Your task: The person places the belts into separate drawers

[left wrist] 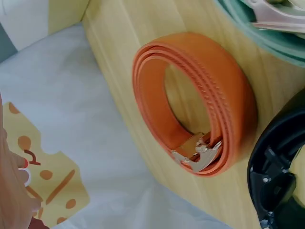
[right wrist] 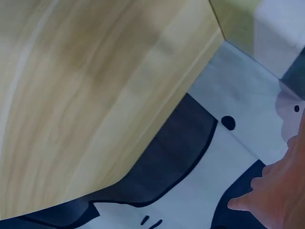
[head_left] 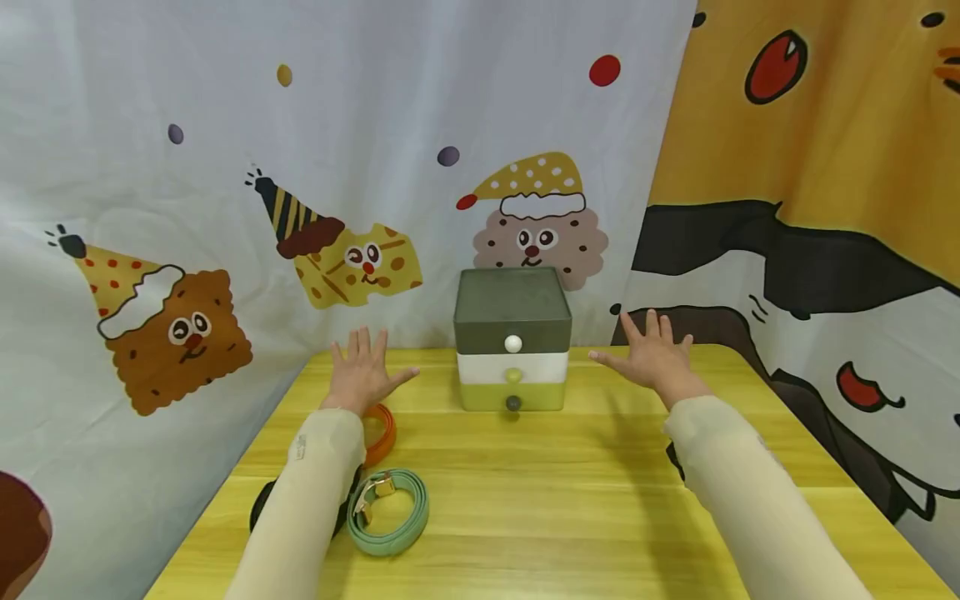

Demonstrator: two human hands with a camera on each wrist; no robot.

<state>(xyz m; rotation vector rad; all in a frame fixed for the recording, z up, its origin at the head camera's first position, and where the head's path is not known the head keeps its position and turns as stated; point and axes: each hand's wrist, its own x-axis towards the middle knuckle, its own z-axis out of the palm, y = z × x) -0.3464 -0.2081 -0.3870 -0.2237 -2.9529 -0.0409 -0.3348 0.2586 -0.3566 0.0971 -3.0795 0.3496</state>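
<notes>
My left hand [head_left: 362, 371] is held out over the left of the table, fingers spread, nothing in it. Below it lies a coiled orange belt [head_left: 384, 437] with a silver buckle, seen whole in the left wrist view. A coiled green belt [head_left: 412, 529] with a gold-toned buckle is nearer me. The left sleeve mostly covers a coiled black belt [left wrist: 267, 162]. My right hand [head_left: 654, 358] also has spread fingers and holds nothing, right of a stacked drawer box [head_left: 513, 333]. The box has a dark green, a white and a yellow-green tier, each with a round knob.
The wooden table [head_left: 525, 500] ends at a printed cloth curtain [head_left: 375, 108] behind the box. A small dark thing [head_left: 674, 460] shows beside the right sleeve, mostly hidden. The belts lie along the table's left side.
</notes>
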